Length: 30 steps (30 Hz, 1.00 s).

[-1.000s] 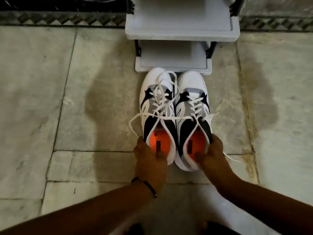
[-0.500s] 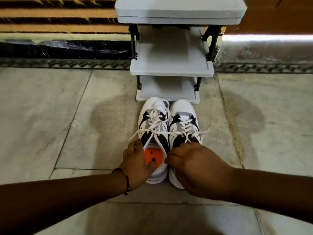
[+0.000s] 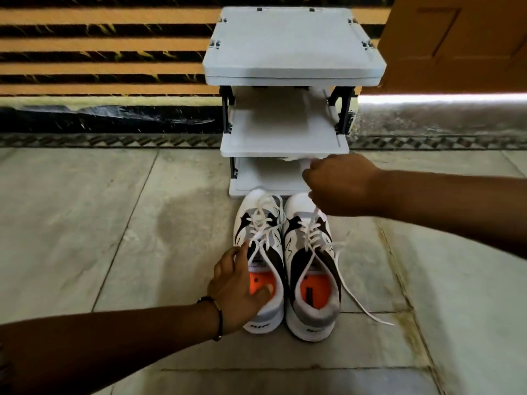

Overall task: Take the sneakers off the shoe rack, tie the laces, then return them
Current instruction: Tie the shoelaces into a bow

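Observation:
Two white, grey and black sneakers with orange insoles stand side by side on the floor, toes toward the rack. My left hand [image 3: 241, 289] rests on the collar of the left sneaker [image 3: 263, 243], thumb inside over the insole, a finger touching its loose lace. My right hand [image 3: 339, 185] is raised above the toe of the right sneaker [image 3: 309, 263], fingers closed on a white lace pulled up taut from it. Another lace end of that shoe trails over the floor to the right. The white shoe rack [image 3: 285, 143] stands just behind, its shelves bare.
Stone floor tiles surround the sneakers, with a dark stain to the left. Behind the rack runs a wall with orange and black stripes and a patterned skirting. A brown door panel [image 3: 456, 38] is at the upper right.
My right hand left the right sneaker's opening and rose toward the rack, drawing a lace up. My left hand stayed at the left sneaker's collar. The view tilted upward.

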Available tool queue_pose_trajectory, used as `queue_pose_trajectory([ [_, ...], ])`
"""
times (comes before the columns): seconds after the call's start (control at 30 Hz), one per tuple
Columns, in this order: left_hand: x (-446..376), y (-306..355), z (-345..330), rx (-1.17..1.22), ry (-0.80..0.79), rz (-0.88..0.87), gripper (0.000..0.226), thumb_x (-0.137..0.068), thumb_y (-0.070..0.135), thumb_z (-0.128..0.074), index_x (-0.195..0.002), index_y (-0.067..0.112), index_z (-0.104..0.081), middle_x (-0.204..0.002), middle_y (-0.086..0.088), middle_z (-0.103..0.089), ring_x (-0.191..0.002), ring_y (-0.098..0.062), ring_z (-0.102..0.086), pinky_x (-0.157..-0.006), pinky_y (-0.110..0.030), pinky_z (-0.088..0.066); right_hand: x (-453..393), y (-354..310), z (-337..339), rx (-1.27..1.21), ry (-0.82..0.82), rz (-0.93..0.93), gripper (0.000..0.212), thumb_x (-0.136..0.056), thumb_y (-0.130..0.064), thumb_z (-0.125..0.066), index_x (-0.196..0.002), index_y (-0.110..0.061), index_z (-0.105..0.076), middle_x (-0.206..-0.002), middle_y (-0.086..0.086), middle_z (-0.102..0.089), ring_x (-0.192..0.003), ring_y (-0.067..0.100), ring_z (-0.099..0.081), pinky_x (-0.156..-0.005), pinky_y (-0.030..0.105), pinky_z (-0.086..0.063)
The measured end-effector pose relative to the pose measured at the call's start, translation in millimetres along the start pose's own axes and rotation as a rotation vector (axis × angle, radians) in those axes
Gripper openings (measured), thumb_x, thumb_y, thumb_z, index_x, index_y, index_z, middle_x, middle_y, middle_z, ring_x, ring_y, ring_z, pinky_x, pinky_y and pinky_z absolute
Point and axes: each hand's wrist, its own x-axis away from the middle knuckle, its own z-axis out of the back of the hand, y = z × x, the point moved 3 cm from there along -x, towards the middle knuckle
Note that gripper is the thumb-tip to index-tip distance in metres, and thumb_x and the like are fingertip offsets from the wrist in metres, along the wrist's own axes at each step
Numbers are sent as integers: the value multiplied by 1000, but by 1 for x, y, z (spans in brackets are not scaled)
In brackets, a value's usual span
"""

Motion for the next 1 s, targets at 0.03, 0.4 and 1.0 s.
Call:
queue_pose_trajectory([
  [0.03, -3, 2, 3, 57, 34, 10, 90, -73, 50, -51, -144, 24, -2, -152, -5, -8, -139, -29, -13, -111, -36, -23, -1, 4, 4, -25, 23, 44, 27, -88, -26, -46, -106, -9, -58, -110, 13, -64, -94, 30, -61, -70, 38, -54],
  [0.4, -41, 12, 18, 288, 212, 180, 21, -87, 27, -51, -96, 13, -64, -134, -14, -37, -114, -35, -49, -105, -34, -38, -24, -74, -64, -783, -358, -189, 20, -80, -14, -57, -89, 3, -64, -79, 14, -60, -77, 28, -55, -52, 25, -37],
  [1.0, -48, 49, 74, 689, 233, -233, 22, -92, 4, -43, -86, 9, -63, -87, 3, -62, -77, -2, -59, -59, 0, -44, -19, -87, -71, -1527, -124, -215, 5, -77, -7, -69, -78, -11, -66, -77, 6, -65, -76, 15, -58, -79, 35, -49],
])
